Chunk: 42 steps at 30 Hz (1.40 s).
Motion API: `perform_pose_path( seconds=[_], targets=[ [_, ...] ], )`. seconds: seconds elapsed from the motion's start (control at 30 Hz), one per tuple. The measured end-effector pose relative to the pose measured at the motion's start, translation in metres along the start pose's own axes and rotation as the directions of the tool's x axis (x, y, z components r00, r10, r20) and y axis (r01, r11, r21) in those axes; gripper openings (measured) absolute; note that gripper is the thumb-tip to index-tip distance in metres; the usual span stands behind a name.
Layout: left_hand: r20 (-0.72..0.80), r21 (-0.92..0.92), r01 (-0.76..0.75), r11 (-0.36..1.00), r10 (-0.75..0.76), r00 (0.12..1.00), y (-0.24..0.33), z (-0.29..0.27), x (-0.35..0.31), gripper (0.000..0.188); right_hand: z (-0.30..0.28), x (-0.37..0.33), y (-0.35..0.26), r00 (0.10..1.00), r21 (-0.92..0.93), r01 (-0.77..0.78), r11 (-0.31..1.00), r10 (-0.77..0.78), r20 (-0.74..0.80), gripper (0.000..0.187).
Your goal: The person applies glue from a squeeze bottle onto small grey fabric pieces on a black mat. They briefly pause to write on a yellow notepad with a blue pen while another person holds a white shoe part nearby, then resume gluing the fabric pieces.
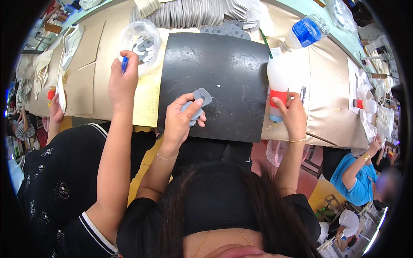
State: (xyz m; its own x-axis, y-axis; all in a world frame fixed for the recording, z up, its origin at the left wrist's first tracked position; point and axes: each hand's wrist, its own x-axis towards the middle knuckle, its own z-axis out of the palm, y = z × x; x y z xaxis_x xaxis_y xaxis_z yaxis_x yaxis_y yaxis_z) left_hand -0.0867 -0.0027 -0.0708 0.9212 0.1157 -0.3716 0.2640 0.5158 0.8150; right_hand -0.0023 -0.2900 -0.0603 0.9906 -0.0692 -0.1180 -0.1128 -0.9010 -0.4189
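My left hand [180, 116] is closed round several flat grey rounded pieces [187, 107] above the near half of a black board [215, 60]. One grey piece [202, 96] stands out past the thumb and fingertips, with a dark mark on its face. At the board's right edge my right hand [293, 115] grips a whitish plastic bottle [278, 79] with a red band, its blue end toward me. A tiny white speck [218, 85] lies on the board.
Stacked grey pieces [180, 15] line the far side, with loose ones [232, 29] before them. A co-worker's hand [122, 81] with a blue object reaches toward a clear bag [146, 32] of pieces. A blue-labelled bottle [304, 32] lies far right, near a green pencil [266, 43].
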Motion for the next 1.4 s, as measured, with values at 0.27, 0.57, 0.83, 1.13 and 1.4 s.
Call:
perform_pose_path(
  seconds=[0.27, 0.57, 0.83, 1.13, 1.4],
  targets=[
    [0.065, 0.046, 0.090, 0.995, -0.093, 0.994, 0.005, 0.011, 0.006, 0.020, 0.002, 0.008, 0.024, 0.960, 0.645, -0.153, 0.749, -0.041, 0.275, 0.055],
    [0.154, 0.128, 0.093, 0.987, -0.113, 0.982, 0.017, 0.038, 0.015, 0.020, -0.035, 0.013, -0.062, 0.903, 0.901, 0.378, 0.214, -0.301, -0.308, 0.090],
    [0.162, 0.227, 0.041, 0.973, -0.079, 0.984, 0.038, 0.051, 0.011, 0.018, -0.011, 0.015, -0.085, 0.876, 0.903, 0.423, 0.078, -0.290, -0.385, 0.087],
    [0.184, 0.160, 0.046, 0.986, -0.075, 0.980, 0.043, 0.053, 0.011, 0.016, -0.005, 0.006, -0.093, 0.817, 0.876, 0.482, 0.004, -0.364, -0.448, 0.078],
    [0.195, 0.030, 0.093, 0.995, -0.097, 0.976, 0.038, 0.051, 0.012, 0.014, -0.013, 0.000, -0.103, 0.810, 0.796, 0.563, 0.222, -0.341, -0.478, 0.086]
  ],
)
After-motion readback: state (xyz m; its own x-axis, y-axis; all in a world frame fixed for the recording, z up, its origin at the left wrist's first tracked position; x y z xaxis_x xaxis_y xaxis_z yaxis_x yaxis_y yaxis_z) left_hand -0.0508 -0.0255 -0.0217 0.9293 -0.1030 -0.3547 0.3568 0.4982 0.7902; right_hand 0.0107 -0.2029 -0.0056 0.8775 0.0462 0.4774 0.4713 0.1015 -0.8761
